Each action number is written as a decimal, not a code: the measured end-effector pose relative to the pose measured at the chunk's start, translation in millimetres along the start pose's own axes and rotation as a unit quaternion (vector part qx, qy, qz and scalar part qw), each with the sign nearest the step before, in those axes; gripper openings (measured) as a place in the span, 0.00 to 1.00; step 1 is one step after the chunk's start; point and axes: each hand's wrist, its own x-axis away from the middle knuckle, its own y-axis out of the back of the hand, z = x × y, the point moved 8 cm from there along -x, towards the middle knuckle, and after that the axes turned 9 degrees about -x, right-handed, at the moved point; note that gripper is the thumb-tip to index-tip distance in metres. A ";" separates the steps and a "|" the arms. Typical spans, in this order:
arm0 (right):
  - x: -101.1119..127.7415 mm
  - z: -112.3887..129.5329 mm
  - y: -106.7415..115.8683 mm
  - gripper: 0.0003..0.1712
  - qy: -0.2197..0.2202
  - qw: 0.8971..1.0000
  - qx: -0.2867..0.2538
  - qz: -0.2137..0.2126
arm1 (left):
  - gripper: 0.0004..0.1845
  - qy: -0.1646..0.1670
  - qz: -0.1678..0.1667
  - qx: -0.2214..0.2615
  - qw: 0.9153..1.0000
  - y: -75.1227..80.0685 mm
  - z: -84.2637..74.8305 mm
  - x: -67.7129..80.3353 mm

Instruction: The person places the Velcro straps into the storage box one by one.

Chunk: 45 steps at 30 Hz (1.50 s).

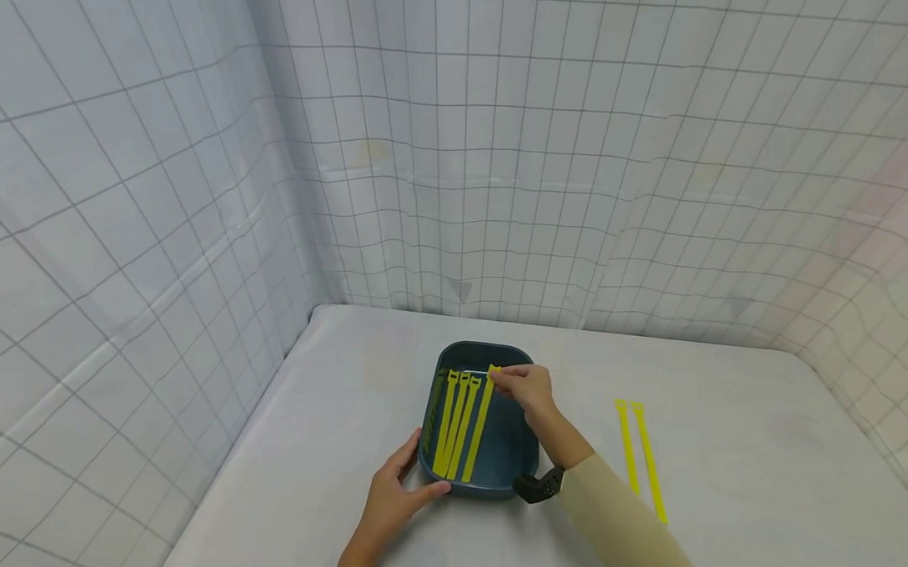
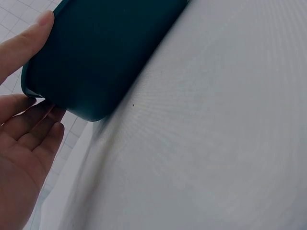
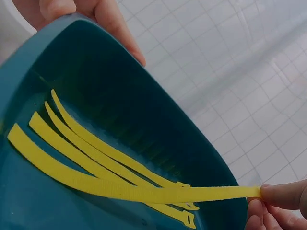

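head tray: dark teal tray [image 1: 505, 457] on white bench [image 1: 730, 441], rounded corners, holds four yellow straps side by side
head right hand: right hand [image 1: 528, 388] at the tray's 12 o'clock rim, grip pinching top end of the rightmost strap [image 1: 478, 433], which runs toward 6 o'clock
head left hand: left hand [image 1: 392, 494] at the tray's 7 o'clock corner, thumb along the side wall
head spare: two loose straps [image 1: 640, 456] flat on the bench at 3 o'clock of the tray, well apart from it
left wrist: fingers [image 2: 33, 132] straight under tray corner, thumb on wall; grip loose
right wrist: fingertips [image 3: 283, 194] pinch strap end; strap thin, flat, bright yellow, lying across the others
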 end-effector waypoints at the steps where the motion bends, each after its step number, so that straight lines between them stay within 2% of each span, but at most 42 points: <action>1: -1.2 -0.6 -0.4 0.12 -0.001 1.000 -0.001 0.000 | 0.49 0.000 0.000 0.001 1.000 -0.1 -0.2 0.1; 13: -16.9 -7.2 -9.5 0.10 0.000 0.999 0.031 0.007 | 0.49 0.000 0.003 0.009 1.000 -0.6 0.0 0.3; 20: -21.6 -9.2 -18.3 0.09 0.020 0.996 0.092 0.008 | 0.49 -0.002 -0.003 0.006 1.000 0.5 0.6 0.5; 25: -20.9 -9.6 -18.1 0.08 0.033 0.987 0.158 -0.009 | 0.48 -0.009 0.001 -0.003 1.000 -1.1 -0.1 1.0; 30: -21.8 -9.0 -20.3 0.09 0.062 0.981 0.185 -0.016 | 0.48 -0.004 0.000 -0.001 1.000 0.0 0.4 0.4; 38: -20.5 -7.9 -24.5 0.27 0.122 0.960 0.251 -0.033 | 0.49 -0.005 0.003 -0.003 1.000 0.4 0.5 0.2; 45: -21.2 -8.6 -25.7 0.29 0.135 0.950 0.278 -0.037 | 0.49 -0.004 0.000 -0.005 1.000 0.3 0.2 0.3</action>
